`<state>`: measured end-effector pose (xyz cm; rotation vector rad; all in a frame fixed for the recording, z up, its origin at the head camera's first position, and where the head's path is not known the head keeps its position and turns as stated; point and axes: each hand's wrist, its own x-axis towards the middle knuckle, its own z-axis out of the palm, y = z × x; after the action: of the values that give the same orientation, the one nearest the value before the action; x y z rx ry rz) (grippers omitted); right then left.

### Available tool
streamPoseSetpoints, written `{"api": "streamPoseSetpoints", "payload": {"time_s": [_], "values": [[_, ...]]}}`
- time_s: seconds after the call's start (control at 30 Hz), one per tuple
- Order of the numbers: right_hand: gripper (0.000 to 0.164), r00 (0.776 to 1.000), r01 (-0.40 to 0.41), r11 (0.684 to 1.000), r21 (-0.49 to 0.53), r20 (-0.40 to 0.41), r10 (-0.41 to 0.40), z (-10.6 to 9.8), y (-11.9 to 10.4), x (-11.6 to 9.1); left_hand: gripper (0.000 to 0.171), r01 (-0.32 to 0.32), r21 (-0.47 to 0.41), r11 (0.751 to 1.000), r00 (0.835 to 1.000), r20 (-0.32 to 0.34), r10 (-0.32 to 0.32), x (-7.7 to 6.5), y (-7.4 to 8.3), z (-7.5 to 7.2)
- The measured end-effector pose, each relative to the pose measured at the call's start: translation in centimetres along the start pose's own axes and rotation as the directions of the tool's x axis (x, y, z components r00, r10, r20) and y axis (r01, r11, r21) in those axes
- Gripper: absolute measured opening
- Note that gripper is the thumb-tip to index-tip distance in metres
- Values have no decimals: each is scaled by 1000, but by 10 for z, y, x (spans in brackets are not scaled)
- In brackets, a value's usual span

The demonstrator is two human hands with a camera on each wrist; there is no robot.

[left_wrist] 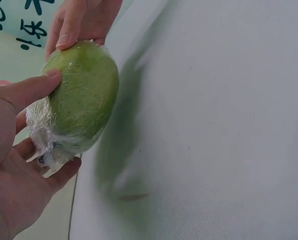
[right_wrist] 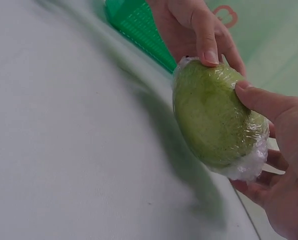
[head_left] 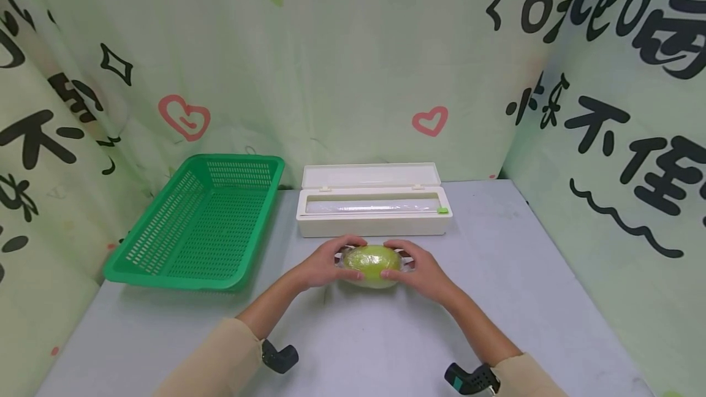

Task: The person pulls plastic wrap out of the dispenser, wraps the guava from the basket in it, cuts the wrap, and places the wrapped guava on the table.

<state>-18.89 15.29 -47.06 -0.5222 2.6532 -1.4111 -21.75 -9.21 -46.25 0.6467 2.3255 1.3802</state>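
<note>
Between the two hands is a green mango [head_left: 372, 261] in clear cling film, held over the table in front of the white box. My left hand [head_left: 330, 265] grips its left end, thumb on the near face and fingers behind. On the opposite end, the right hand [head_left: 423, 271] holds it the same way. The film [left_wrist: 41, 122] bunches in loose crinkles near the left palm in the left wrist view. A similar gathered patch of film [right_wrist: 254, 162] shows by the right fingers in the right wrist view. Much of the mango's far side is hidden.
Behind the hands stands a white cling film dispenser [head_left: 375, 225] with its lid raised and a green slider [head_left: 443, 210] at its right. A green plastic basket [head_left: 242, 280] sits at the left. Patterned curtains [head_left: 342, 78] border the table's back and sides.
</note>
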Motion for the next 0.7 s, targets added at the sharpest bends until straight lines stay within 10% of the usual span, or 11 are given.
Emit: {"api": "streamPoseSetpoints", "payload": {"time_s": [0.7], "values": [[61,999,-43,999,-15,-3,43,8,6,4,65,-23,71,997,1000,5,22,0,-6,0]]}}
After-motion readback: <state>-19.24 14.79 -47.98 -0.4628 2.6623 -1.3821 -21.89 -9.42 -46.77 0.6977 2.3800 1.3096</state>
